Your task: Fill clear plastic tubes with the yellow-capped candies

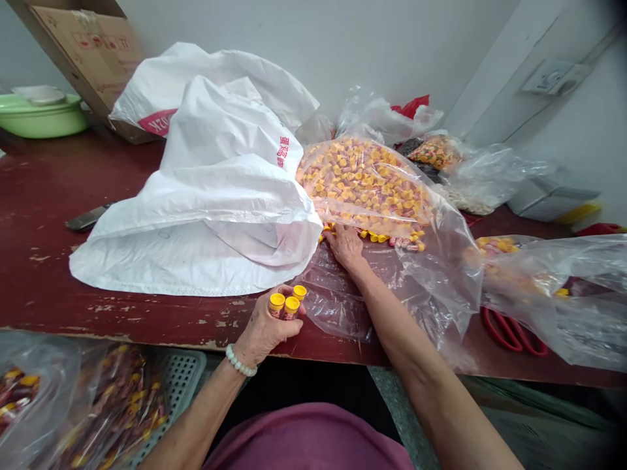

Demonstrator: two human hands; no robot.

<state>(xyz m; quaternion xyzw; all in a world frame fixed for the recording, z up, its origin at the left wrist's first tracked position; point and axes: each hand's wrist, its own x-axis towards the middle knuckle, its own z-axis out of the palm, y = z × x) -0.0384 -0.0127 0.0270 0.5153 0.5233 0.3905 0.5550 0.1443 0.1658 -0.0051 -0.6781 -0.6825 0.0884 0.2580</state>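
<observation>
My left hand (264, 326) is wrapped round a small bunch of clear tubes (290, 308) with printed labels. Three of them show yellow caps, and another seems to stand behind without one. This hand is just over the table's front edge, a beaded bracelet at its wrist. Farther back, my right hand (347, 245) reaches into the mouth of a large clear plastic bag (441, 241). Its fingertips are lost among small yellow caps (377, 237) at the bottom of the pile, so their grip is hidden. A heap of yellow-capped pieces (362, 176) fills the bag.
A white woven sack (196, 222) lies left of the bag on the dark red table (39, 215). Red-handled scissors (512, 331) rest at the right, beside another clear bag (573, 281). Lower left, a grey crate (183, 372) adjoins bagged capped tubes (112, 405).
</observation>
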